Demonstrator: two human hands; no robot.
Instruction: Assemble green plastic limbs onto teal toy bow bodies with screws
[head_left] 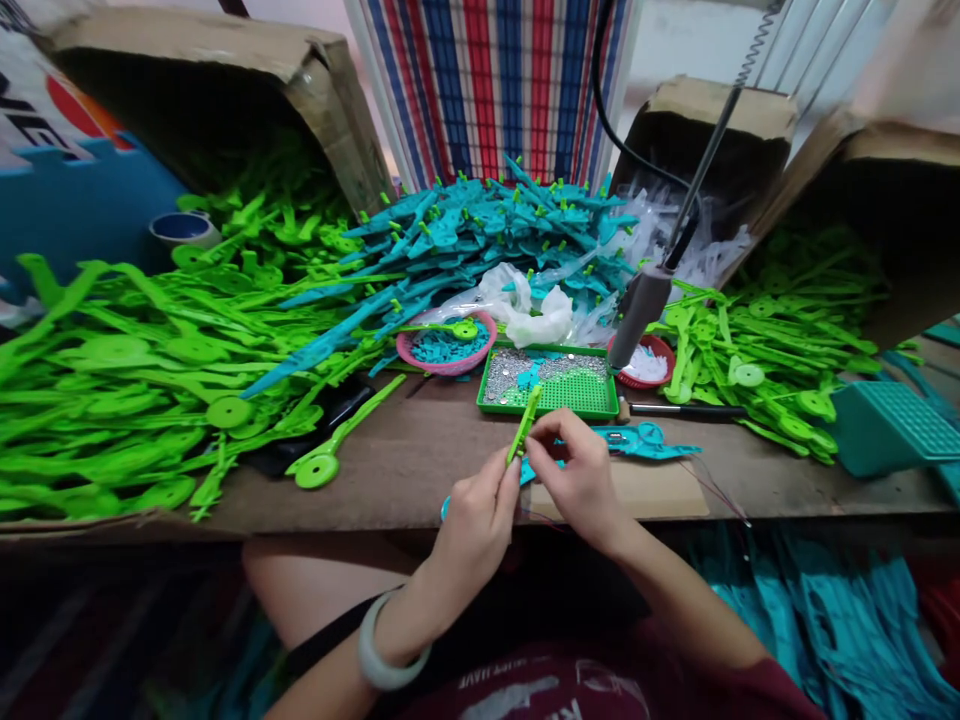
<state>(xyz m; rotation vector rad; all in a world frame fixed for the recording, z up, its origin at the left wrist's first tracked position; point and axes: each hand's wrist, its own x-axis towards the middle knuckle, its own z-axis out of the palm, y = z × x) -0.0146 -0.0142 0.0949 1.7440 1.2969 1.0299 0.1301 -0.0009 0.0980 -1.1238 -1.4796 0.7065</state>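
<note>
My left hand (pixel 476 525) and my right hand (pixel 577 480) meet at the front edge of the wooden bench (pixel 420 470). Together they pinch a narrow green plastic piece (pixel 523 425) that stands tilted over a teal plastic piece (pixel 534 470) held under my fingers. A pale bangle sits on my left wrist. Just beyond my hands lies a green tray (pixel 585 395) holding small silver screws. A hanging electric screwdriver (pixel 643 305) points down at the tray's right end.
Heaps of green plastic parts (pixel 127 370) fill the left, teal ones (pixel 480 230) the back middle, more green ones (pixel 780 340) the right. A pink bowl (pixel 448 350) and a red bowl (pixel 645 362) flank the tray. Cardboard boxes stand behind. A teal basket (pixel 892 425) sits far right.
</note>
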